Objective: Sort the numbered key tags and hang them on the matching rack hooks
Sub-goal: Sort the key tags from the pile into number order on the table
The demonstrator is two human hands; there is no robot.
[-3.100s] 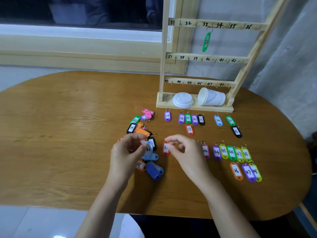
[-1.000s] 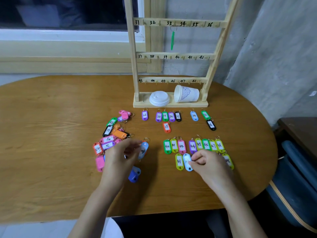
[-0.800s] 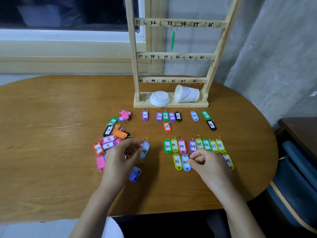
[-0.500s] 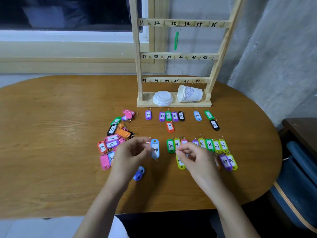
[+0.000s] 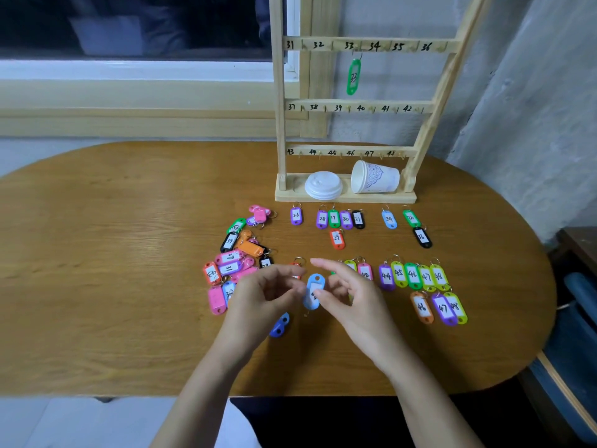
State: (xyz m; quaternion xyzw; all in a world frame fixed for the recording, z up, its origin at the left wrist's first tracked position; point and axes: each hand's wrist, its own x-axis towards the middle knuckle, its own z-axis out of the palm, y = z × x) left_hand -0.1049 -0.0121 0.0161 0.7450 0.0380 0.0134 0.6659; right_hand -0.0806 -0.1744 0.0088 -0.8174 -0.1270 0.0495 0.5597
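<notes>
A light blue key tag (image 5: 312,291) hangs in the air between my hands, above the table. My left hand (image 5: 261,297) pinches its left edge with thumb and fingertips. My right hand (image 5: 353,302) has its thumb on the tag's right edge and its index finger stretched out above. The wooden rack (image 5: 361,106) stands at the back with rails numbered 31 to 48. One green tag 33 (image 5: 353,77) hangs on its top rail. Unsorted tags (image 5: 235,263) lie heaped to the left of my hands. Sorted rows lie in front of the rack (image 5: 345,218) and to the right (image 5: 412,274).
A paper cup (image 5: 374,177) on its side and a white lid (image 5: 323,185) rest on the rack's base. A dark blue tag (image 5: 280,325) lies beside my left wrist. The table's front edge (image 5: 129,391) is near me. A blue seat (image 5: 578,305) stands on the right.
My right hand left the sorted rows on the right and came across to the light blue tag in my left hand. The tag has turned over so its ring hangs down.
</notes>
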